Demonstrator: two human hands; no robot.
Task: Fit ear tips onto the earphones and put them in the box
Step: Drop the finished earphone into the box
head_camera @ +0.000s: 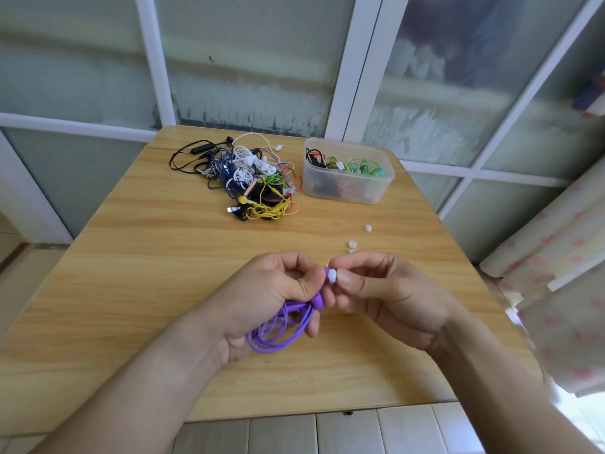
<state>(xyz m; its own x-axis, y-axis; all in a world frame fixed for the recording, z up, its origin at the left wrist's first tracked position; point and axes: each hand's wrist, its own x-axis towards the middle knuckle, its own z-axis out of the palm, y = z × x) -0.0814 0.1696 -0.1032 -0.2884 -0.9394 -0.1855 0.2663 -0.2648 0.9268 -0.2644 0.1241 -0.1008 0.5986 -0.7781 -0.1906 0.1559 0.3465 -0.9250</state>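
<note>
Pile (244, 178): lying far left of centre on the table (131, 257), a tangle of black, white, blue, yellow and red earphones; these are waiting, judged as the larger share of the work.
Left hand (262, 299): gripping the purple earphones (284, 326); its fingers (311, 283) are pinching one earbud at the top while the coiled cable is hanging bunched in the palm, near centre above the table.
Tip (332, 276): white, sitting right at the purple earbud's nozzle between the two hands; whether it is fully seated cannot be told.
Right hand (386, 296): its fingers (347, 278) are closing on the tip and pressing it toward the earbud.
Second earbud: showing purple just below the pinch, apparently without a tip yet, so this pair is looking about half done.
Spare tips (352, 244): lying loose on the table just beyond the right hand, with one more (367, 228) a little farther off.
Box (348, 172): clear plastic, standing far right beside the pile, already holding several green, teal and dark earphones; the purple pair is not in it yet.
</note>
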